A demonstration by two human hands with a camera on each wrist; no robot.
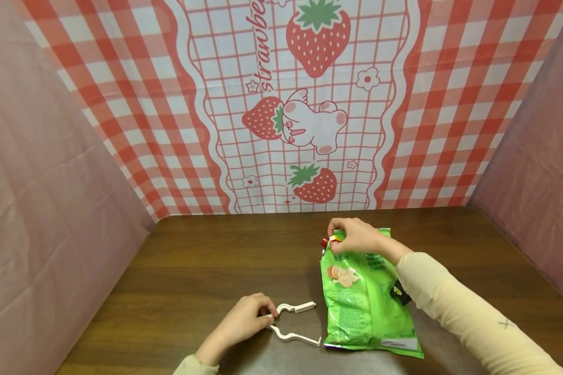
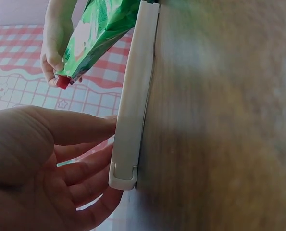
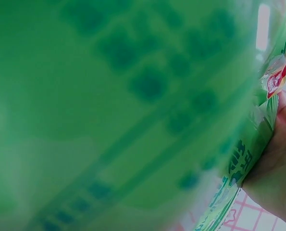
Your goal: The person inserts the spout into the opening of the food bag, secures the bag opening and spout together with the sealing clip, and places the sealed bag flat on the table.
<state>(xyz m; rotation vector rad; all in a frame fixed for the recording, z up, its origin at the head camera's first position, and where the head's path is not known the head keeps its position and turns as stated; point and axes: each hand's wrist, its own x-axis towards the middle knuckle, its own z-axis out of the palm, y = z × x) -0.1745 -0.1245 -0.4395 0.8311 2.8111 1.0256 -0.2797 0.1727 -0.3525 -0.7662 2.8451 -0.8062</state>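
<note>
A green snack bag (image 1: 356, 307) with printed pictures and text lies on the table at the right. Its upper left corner is in my right hand (image 1: 356, 237), pinched between thumb and fingers. From that corner juts a small red and yellow piece (image 3: 276, 82); whether it belongs to the bag I cannot tell. To the left of the bag, my left hand (image 1: 248, 320) grips a white bag clip (image 1: 293, 336) near its hinge end. The clip's two arms are spread apart, their free ends towards the bag. In the left wrist view the thumb (image 2: 85, 126) touches the clip's side.
The brown wooden table (image 1: 206, 255) carries everything. Behind it hangs a red-and-white checked cloth (image 1: 136, 104) with strawberries, and pink cloth walls (image 1: 51, 182) stand at both sides. A small black object (image 1: 400, 293) shows by the right forearm, over the bag.
</note>
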